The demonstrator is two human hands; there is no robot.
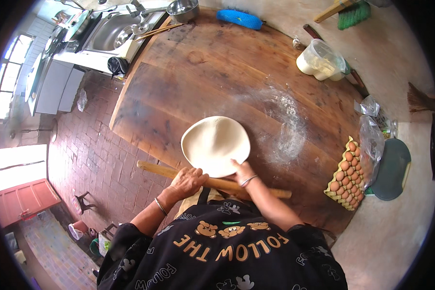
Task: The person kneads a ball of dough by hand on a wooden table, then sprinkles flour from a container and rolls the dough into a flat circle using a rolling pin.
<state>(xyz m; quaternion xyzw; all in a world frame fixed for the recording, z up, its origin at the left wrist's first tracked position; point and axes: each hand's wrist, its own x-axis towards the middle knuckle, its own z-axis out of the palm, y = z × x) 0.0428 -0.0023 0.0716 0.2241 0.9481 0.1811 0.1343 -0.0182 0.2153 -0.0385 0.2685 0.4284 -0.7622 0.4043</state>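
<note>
A thick, roundish sheet of pale dough point(216, 143) lies on the wooden table near its front edge, with a low ridge in its middle. Between the dough and my body a long wooden rolling pin point(156, 169) runs crosswise. My left hand point(189, 182) is closed around the pin, left of its middle. At the dough's lower right edge is my right hand point(243, 172), its thumb resting on top of the sheet and its other fingers hidden from view. Spread flour point(290, 123) whitens the wood to the right of the dough.
On the right stand a tray of brown eggs point(348, 177), a plastic bag point(371, 145) and a dark green board point(391, 169). A clear tub of flour point(320, 61) is at the back right. Chopsticks point(159, 30) and a metal pot point(183, 11) sit by the sink point(110, 32).
</note>
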